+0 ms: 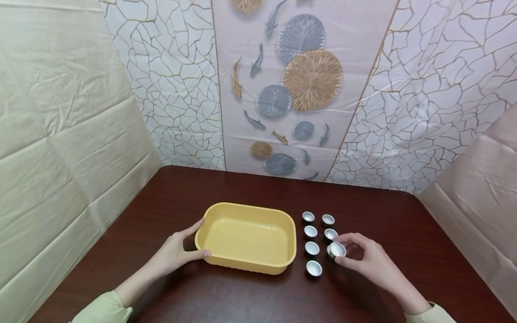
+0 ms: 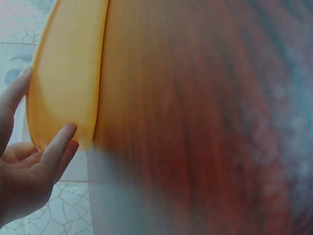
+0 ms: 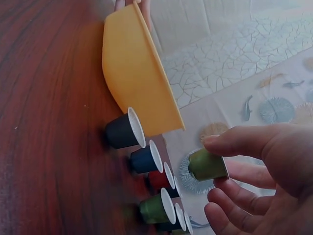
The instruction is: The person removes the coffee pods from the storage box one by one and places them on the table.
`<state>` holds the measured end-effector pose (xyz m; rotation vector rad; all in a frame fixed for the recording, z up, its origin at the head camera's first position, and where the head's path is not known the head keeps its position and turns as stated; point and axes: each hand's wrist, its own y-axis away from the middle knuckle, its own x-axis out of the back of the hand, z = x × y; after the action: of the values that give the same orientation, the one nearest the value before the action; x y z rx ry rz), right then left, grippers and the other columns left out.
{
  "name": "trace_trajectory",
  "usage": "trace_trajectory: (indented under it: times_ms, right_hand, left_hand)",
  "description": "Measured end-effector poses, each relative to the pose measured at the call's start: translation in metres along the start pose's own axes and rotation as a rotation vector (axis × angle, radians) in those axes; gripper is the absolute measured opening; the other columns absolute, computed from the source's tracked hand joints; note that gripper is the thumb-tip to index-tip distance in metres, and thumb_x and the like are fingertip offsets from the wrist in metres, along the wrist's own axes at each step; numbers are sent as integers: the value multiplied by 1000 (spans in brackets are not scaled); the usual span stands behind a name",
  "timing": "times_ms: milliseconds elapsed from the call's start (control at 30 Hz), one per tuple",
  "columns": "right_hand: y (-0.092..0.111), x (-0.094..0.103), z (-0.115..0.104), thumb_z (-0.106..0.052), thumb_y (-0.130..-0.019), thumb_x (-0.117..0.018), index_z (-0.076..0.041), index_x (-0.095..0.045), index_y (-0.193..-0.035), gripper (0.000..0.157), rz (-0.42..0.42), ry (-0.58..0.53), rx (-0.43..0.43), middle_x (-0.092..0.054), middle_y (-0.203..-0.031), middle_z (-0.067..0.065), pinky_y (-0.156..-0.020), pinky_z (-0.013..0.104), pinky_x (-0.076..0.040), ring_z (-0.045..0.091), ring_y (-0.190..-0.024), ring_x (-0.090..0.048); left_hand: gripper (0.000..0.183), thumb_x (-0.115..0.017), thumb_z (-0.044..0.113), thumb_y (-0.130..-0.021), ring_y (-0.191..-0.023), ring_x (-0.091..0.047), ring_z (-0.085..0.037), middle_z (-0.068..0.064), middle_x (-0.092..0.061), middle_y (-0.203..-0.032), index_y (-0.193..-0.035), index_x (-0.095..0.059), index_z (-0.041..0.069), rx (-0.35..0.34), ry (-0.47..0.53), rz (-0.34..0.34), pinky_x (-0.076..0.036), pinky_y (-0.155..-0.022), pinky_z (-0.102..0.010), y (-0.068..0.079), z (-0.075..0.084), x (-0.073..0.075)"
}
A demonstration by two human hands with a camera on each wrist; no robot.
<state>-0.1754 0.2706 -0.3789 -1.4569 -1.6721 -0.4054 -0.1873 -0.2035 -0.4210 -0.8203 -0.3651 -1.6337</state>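
In my right hand [image 1: 369,262] a small green coffee capsule [image 3: 208,164] with a silvery lid is pinched between thumb and fingers. It is held above the table, and in the head view it overlaps another capsule standing below it. A second green capsule [image 3: 157,209] stands near the hand in the right wrist view. My left hand [image 1: 177,253] touches the left end of an empty yellow plastic basin [image 1: 258,265], its thumb at the near corner and index finger at the far-left rim. Fingers lie spread against the basin wall in the left wrist view.
Two rows of upright capsules with silvery lids stand right of the basin; a black capsule [image 3: 123,133], a blue one [image 3: 143,159] and a red one [image 3: 159,180] are among them. The dark reddish table [image 1: 242,298] is bordered by patterned cloth [image 1: 181,89] behind.
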Motion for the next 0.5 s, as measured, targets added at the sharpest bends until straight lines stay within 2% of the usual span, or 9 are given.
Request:
trace_trajectory:
  times_ms: [500]
  right_hand:
    - [12,-9,10,-24,-77,-84,-19,-69,-109,35,-49,-1,-95,-70,-94,-9,-66,22,-47,-4,-78,-60]
  left_hand:
    - [93,-82,47,-76,-131,-56,-29,-13,-55,-145,-152,-39,15,21,5,0,-46,-103,-49,0,0,-2]
